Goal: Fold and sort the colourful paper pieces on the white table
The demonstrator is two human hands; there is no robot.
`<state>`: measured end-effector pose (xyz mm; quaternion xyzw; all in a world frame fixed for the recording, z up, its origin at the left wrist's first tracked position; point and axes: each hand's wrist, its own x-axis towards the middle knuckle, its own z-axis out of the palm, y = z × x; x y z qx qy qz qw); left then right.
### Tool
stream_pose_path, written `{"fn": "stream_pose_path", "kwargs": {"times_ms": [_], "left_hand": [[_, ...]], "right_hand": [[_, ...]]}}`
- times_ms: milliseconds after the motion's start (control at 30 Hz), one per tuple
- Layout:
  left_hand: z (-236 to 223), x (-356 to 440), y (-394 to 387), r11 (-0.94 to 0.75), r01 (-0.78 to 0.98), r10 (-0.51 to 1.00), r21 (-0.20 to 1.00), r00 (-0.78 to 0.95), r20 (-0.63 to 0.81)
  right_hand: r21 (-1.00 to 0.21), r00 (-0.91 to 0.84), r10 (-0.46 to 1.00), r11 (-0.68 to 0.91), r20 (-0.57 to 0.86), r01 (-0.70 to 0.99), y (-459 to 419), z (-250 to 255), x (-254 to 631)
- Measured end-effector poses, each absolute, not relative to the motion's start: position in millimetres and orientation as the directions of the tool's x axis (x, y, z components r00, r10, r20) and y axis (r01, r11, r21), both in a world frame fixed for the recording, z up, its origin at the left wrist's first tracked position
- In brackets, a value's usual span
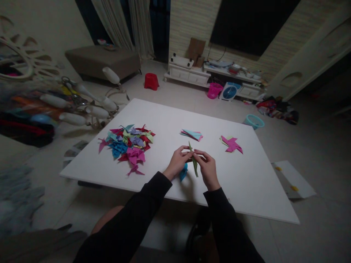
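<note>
While the left hand and right hand meet above the white surface, the fingers of both pinch a narrow green folded paper, held nearly on edge between them. A blue folded piece sits just beside the left hand. Beyond the hands lies a small stack of folded papers; well to its left spreads a pile of colorful paper cranes, and to its right lies a pink and green pinwheel shape.
</note>
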<state>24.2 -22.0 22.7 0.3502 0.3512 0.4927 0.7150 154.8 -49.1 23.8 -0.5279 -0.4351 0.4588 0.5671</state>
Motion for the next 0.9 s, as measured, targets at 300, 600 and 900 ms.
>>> {"fn": "stream_pose_path", "kwargs": {"times_ms": [300, 600, 900], "left_hand": [[11.5, 22.0, -6.6, 0.298, -0.475, 0.943, 0.828, 0.281, -0.179], [15.0, 18.0, -1.7, 0.31, -0.502, 0.943, 0.808, 0.271, -0.193], [13.0, 18.2, -10.4, 0.324, -0.489, 0.939, 0.81, 0.274, -0.21]], "right_hand": [[-0.999, 0.217, 0.976, -0.002, -0.011, -0.045, -37.4, 14.9, 153.9], [-1.0, 0.227, 0.974, 0.021, 0.016, -0.022, -28.8, 8.6, 148.9], [-0.999, 0.235, 0.972, 0.009, -0.002, -0.046, -36.0, 8.6, 149.2]]}}
